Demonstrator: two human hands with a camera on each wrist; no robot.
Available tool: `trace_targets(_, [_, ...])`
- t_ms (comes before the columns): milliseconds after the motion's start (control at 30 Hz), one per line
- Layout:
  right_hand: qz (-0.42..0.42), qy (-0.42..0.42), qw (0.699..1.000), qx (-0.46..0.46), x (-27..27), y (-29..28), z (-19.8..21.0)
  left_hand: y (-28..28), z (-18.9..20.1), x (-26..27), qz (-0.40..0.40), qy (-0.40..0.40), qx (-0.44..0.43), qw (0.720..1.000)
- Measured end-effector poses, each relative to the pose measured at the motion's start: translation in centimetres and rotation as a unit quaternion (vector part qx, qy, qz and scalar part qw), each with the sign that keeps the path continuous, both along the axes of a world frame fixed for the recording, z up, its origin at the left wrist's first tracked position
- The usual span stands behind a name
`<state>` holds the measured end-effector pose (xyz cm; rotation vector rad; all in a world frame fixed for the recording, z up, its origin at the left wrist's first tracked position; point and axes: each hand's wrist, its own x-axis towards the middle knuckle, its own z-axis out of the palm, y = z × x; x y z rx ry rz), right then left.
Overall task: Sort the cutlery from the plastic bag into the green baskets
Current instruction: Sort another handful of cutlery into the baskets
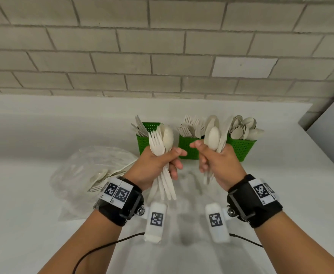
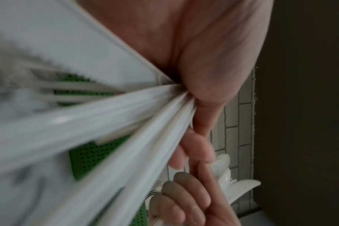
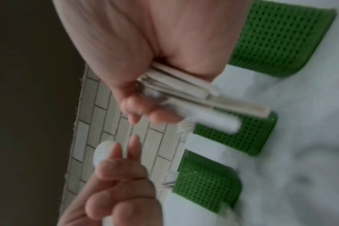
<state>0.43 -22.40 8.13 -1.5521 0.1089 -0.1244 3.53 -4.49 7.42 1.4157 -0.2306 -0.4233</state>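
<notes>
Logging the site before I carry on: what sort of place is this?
Probably a canteen or utility-room counter, not a home kitchen: a bare painted block wall, a plain white counter, and three green baskets stocked with bulk disposable cutlery. No sign or appliance confirms it.

The left hand (image 2: 213, 61) grips a bundle of pale cutlery handles (image 2: 126, 110) fanning out from its palm. Beyond the grip lie green baskets (image 2: 87, 156), blurred; below it, the right hand's fingers (image 2: 186, 197) curl around white spoons (image 2: 228, 183).

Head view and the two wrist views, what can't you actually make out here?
- Plastic bag, head view: contents uncountable; creased film and the left hand hide them.
- Left wrist view: held cutlery motion-blurred.
- Right wrist view: handles in the right hand blurred.
- Green baskets: insides hidden by their walls.
</notes>
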Motion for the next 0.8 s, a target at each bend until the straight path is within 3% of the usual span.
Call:
trace_targets(100, [0.02, -0.023, 1.0, 0.007, -0.1, 1.2, 1.4, -0.6, 0.2, -0.2, -0.039, -0.028, 0.032, 0.998])
trace_targets(200, [0.065, -0.044, 0.996, -0.046, -0.1, 1.8, 1.8, -1.2, 0.3, -0.6, -0.055, -0.057, 0.062, 0.995])
trace_targets(300, [0.008, -0.059, 0.995, -0.084, 0.1, 1.7, 1.4, -1.1, 0.4, -0.8, -0.053, -0.024, 0.023, 0.998])
trace_targets(433, [-0.018, -0.035, 0.999, -0.015, 0.3, 1.3, 1.4, -0.8, 0.3, -1.0, -0.05, 0.027, -0.021, 0.998])
trace_targets(667, [-0.134, -0.035, 0.988, 0.066, 1.2, 1.2, 1.6, -1.0, 0.1, -1.1, -0.06, 0.025, 0.004, 0.998])
trace_targets(800, [-0.042, -0.053, 0.998, 0.012, 0.5, 1.2, 1.6, -1.2, 0.4, -1.0, -0.036, 0.008, 0.001, 0.999])
